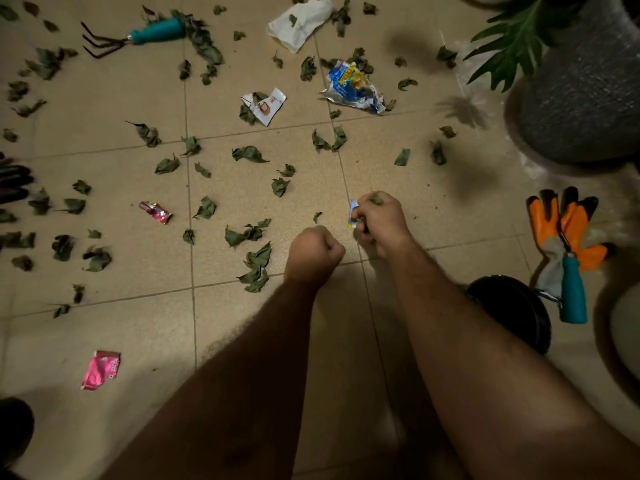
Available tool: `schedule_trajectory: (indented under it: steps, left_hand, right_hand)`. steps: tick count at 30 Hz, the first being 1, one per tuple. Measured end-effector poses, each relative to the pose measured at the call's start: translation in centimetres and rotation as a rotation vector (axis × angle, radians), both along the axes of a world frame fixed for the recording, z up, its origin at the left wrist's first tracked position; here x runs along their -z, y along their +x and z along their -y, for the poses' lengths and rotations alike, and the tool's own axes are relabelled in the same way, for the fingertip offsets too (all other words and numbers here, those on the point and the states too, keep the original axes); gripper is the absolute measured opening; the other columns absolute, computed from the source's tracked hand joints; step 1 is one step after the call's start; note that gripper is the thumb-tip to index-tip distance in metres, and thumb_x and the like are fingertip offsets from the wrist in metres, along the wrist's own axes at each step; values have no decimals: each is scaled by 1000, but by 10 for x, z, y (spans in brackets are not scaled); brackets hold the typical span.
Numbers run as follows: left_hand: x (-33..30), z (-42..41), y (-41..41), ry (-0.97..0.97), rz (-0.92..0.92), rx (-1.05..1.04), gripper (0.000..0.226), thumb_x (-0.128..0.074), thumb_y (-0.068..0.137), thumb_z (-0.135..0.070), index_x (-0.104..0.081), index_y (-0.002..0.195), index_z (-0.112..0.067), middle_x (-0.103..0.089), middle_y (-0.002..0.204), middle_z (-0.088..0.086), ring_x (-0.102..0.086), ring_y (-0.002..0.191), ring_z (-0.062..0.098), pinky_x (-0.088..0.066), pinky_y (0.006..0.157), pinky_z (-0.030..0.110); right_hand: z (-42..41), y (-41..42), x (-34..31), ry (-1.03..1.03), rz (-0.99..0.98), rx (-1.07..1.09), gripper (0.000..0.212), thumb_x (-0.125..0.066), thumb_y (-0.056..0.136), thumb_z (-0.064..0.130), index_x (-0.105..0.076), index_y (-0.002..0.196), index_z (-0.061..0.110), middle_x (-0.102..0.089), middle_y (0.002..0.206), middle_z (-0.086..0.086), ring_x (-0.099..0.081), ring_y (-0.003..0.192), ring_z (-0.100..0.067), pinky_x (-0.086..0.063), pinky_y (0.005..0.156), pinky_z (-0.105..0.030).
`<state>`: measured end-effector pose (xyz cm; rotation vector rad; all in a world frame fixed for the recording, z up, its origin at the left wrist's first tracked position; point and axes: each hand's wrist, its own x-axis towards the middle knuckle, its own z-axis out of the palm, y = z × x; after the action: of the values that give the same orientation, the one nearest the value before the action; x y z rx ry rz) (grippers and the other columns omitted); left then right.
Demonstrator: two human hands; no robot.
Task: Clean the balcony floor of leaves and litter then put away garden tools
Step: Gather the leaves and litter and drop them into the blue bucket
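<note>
Dry green leaves point(249, 154) lie scattered over the beige tiled floor point(104, 341). My right hand point(381, 221) grips a small blue-and-white wrapper point(353, 213) together with a leaf. My left hand point(313, 252) is a closed fist beside it; whether it holds anything is hidden. Litter lies about: a blue snack packet point(353, 88), a white torn paper point(265, 105), a white bag point(299, 22), a red wrapper point(156, 212) and a pink sachet point(101, 369). A teal-handled hand rake point(138, 36) lies at the far left.
Orange-and-grey garden gloves point(564, 230) lie at the right with a teal-handled tool point(573, 296) on them. A black bucket point(512, 310) stands by my right forearm. A large grey plant pot point(581, 98) with green fronds fills the far right corner. Dark objects point(14, 181) sit at the left edge.
</note>
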<state>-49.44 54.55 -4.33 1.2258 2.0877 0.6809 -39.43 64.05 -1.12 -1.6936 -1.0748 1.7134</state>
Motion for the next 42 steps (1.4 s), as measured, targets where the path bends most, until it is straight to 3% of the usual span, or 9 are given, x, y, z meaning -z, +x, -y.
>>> schedule_trajectory:
  steps: [4,9,14,17,22,27,34,37,42]
  left_hand:
    - [-14,-7,-24,28,278,-461,11,-65,88,-12,-56,80,-11,-68,83,10,-70,79,24,-61,69,39]
    - [-21,2,-53,94,425,-628,10,-64,90,-8,-59,98,-11,-69,96,12,-70,90,25,-60,72,35]
    - [-24,10,-71,216,480,-756,22,-49,98,-8,-65,112,-17,-68,95,0,-67,87,11,-56,71,22]
    - [-27,8,-93,208,425,-811,25,-45,100,-9,-67,111,-12,-66,93,-3,-66,96,14,-53,82,25]
    - [-22,22,-128,183,313,-803,20,-54,100,-18,-66,115,-12,-67,92,-2,-65,91,16,-57,89,36]
    - [-23,46,-141,136,94,-749,26,-61,98,-30,-68,111,-8,-65,92,-3,-59,75,-2,-46,63,8]
    - [-13,69,-136,86,-20,-799,32,-60,95,-46,-70,93,-16,-67,80,-5,-60,71,4,-43,58,18]
    - [-7,79,-136,53,-69,-829,55,-59,90,-59,-70,109,-10,-71,100,5,-66,90,16,-55,72,28]
    - [0,86,-126,-54,-141,-591,75,-70,82,-58,-55,135,-8,-55,130,11,-59,111,22,-54,90,34]
  right_hand:
    - [-1,-17,3,203,264,-343,14,-68,92,18,-55,87,16,-56,79,0,-49,64,-8,-38,48,-15]
    - [0,-45,21,478,592,-566,36,-76,82,42,-57,101,18,-61,90,4,-57,78,-13,-39,58,-25]
    - [-1,-65,25,581,724,-733,21,-71,87,21,-64,101,7,-66,94,-9,-62,85,-24,-44,67,-30]
    - [-4,-79,20,496,575,-698,6,-61,85,3,-61,88,8,-63,84,-9,-58,74,-20,-36,55,-24]
    - [-13,-89,5,-89,-235,-338,9,-58,93,2,-62,97,9,-58,71,-6,-45,45,-6,-30,37,-18]
    - [-2,-87,26,-453,-636,-319,8,-50,99,9,-58,96,9,-54,78,-3,-46,52,-3,-32,40,-14]
    - [22,-101,35,-639,-769,-178,13,-42,101,15,-51,92,11,-64,87,-7,-50,55,-5,-32,40,-15]
    - [19,-107,31,-513,-726,-201,12,-43,100,6,-51,94,12,-67,95,-11,-51,56,-5,-32,40,-15]
    - [7,-117,18,-236,-530,-420,19,-43,93,-3,-56,101,9,-53,73,-4,-42,58,-11,-26,41,-19]
